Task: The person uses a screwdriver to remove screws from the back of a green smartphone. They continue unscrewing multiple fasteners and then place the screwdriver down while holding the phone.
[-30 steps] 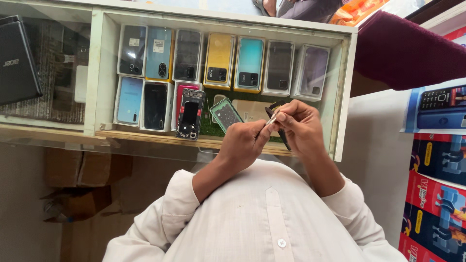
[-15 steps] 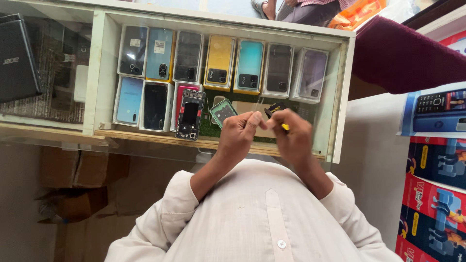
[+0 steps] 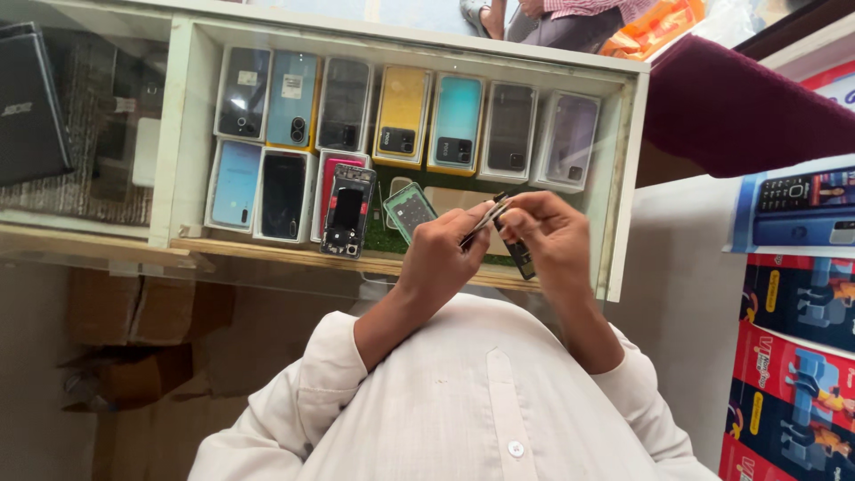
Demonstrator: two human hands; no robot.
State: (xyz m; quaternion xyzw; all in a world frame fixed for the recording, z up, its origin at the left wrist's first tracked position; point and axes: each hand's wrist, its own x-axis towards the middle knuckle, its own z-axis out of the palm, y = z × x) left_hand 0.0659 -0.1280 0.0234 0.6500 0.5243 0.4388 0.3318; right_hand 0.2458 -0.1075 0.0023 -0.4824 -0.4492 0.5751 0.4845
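While both hands work close together above the glass counter top (image 3: 267, 267), the largest thing beyond them is the white display case (image 3: 183, 134) under the glass. It holds two rows of boxed phones (image 3: 401, 111), laid face up side by side, seemingly so that each can be seen through the glass.

Directly ahead of the left hand (image 3: 441, 258), on the glass, lies an opened phone body (image 3: 346, 211) with its inner frame exposed. Just beside it, nearer that hand, rests a green-edged phone back cover (image 3: 408, 211), tilted. Both lie flat and within easy reach of the fingers.

Far to the left of the hands stands a dark laptop (image 3: 31, 102). Well to the right of the right hand (image 3: 552, 240) are stacked boxes printed with keypad phones (image 3: 797, 294).

The left hand is closed around thin metal tweezers (image 3: 485, 218), gripped near the middle, with the tips pointing toward the right hand; this hold appears to steady the tips for fine work. The right hand is pinched on a small dark component (image 3: 521, 256), a narrow strip that hangs below its fingers, raised off the glass so that the tweezer tips can meet it. Its exact kind cannot be told.
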